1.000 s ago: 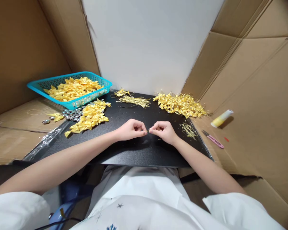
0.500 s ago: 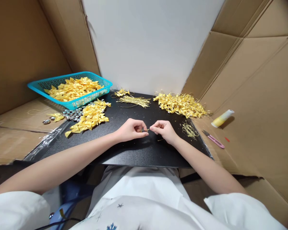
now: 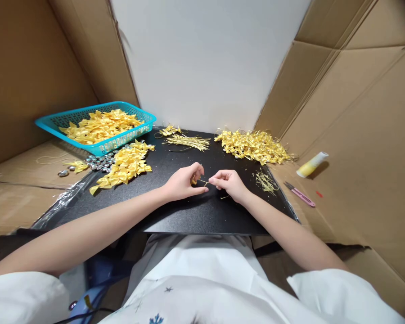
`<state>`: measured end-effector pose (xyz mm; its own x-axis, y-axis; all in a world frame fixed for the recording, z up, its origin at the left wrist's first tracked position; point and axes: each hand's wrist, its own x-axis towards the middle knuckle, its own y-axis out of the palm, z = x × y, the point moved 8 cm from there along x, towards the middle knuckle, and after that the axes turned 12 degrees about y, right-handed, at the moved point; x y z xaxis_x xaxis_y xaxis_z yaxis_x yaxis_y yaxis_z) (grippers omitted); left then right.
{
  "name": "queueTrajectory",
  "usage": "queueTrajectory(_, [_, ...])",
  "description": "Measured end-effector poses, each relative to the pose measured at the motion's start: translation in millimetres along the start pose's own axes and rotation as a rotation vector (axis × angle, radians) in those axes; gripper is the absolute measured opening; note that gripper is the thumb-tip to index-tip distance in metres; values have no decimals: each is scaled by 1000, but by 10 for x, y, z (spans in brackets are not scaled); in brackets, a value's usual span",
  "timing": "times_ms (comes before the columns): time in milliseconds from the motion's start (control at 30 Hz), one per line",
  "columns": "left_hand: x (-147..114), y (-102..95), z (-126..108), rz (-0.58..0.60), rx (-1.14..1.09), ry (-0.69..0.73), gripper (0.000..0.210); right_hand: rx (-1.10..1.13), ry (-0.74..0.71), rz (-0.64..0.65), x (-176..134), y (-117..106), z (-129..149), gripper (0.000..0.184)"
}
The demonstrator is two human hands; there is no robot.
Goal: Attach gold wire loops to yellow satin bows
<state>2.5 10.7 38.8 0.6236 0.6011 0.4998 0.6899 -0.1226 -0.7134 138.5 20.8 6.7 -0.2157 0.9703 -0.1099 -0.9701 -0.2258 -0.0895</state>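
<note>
Over the middle of the black tabletop (image 3: 175,211), my left hand (image 3: 186,181) has its thumb and forefinger apart, while its other fingers curl round a small yellow ribbon bow (image 3: 193,181), mostly hidden in the palm. A thin gold cord (image 3: 204,182) runs from there to my right hand (image 3: 230,183). My right thumb and fingertips are pinched on the cord, and a loose end shows below that hand. Between the two hands is a short gap that the cord crosses.
At the left stand a turquoise basket (image 3: 97,148) of yellow bows, a bow pile (image 3: 124,166) and silver beads (image 3: 101,163). Cut gold cords (image 3: 189,142) lie behind my hands. Right are finished-looking corded bows (image 3: 254,146), cord scraps (image 3: 266,182), pink snips (image 3: 300,195) and a thread spool (image 3: 312,164).
My left thumb and forefinger have spread apart, so more of the yellow piece in that hand shows. My right hand keeps its pinch on the cord, almost in place.
</note>
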Motion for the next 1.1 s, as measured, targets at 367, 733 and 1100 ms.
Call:
queueTrajectory(367, [19,16,-165,35,107,212,20,117,103,17,12,39,-80,35])
queueTrajectory(733, [43,17,-71,29,-96,99,23,133,68,-43,9,-7,-36,36])
queueTrajectory(1100, [31,65,-52,55,-153,85,23,221,94,-22,51,-19,-94,40])
